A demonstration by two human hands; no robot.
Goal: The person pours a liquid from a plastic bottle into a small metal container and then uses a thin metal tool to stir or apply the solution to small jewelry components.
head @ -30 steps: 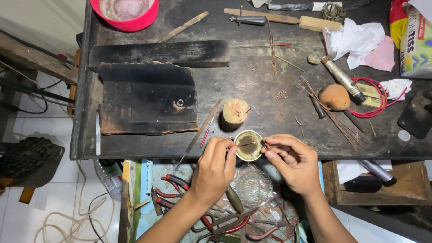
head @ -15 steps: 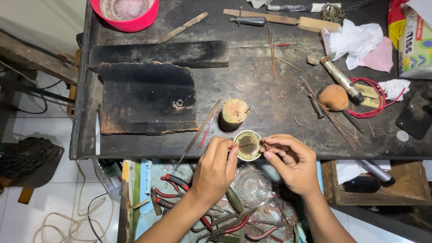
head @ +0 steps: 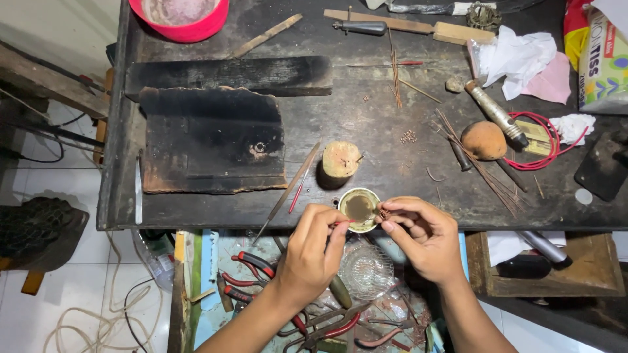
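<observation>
Left hand point(head: 313, 252) pinching thin tool over small cup point(head: 358, 208) at bench point(head: 366, 117) front edge; right hand point(head: 418, 236) fingers pinching tiny copper piece just beside cup rim

Both hands point(head: 314, 252) point(head: 418, 238) at small cup point(head: 358, 208) — perhaps touching

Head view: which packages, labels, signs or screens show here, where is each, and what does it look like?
Tissue pack: far right edge of the workbench, soft rectangular package, white and green with blue leaf marks and printed lettering.
Red and yellow packet: top right corner, just left of the tissue pack, only partly in view.
Yellowish card: inside the red wire loop on the right, small and flat; its print is too small to tell.
No signs or screens show.
</observation>
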